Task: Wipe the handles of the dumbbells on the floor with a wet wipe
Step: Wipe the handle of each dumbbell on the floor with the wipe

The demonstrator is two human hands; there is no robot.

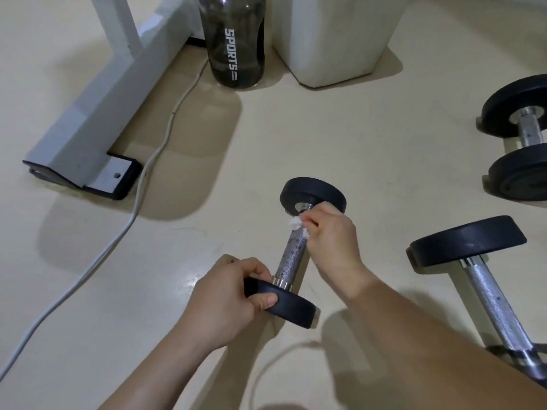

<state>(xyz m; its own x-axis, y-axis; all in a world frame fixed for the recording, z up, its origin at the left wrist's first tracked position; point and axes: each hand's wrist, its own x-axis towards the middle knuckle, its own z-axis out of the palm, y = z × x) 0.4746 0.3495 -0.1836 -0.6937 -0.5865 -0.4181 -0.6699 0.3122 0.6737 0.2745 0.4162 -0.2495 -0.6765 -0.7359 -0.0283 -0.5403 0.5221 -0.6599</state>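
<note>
Left hand: the left hand (228,297), at 6 o'clock in the view, has fingers and thumb curled round the rim of the near plate (288,303).
Middle dumbbell: the middle dumbbell (312,193) lies on the floor (340,137), its handle (291,258) running from 6 toward 12 o'clock.
Right hand: the right hand (331,241), just at 3 o'clock of the handle, pinches a bunched white wipe (295,222) against the handle's far end.
Second dumbbell: the second dumbbell (485,285) lies at 4 o'clock, apart from the hands.
Cable: a grey cable (142,187) trails across the floor at 9 o'clock.
Third dumbbell: the third dumbbell (527,134) sits at 2 o'clock by the edge of the view.
Table foot: a white table foot (88,113) stands at 10 o'clock.
Bottle: a dark bottle (232,42) marked SPORTS stands at 12 o'clock, with a white tub (334,39) just to its 3 o'clock.
</note>
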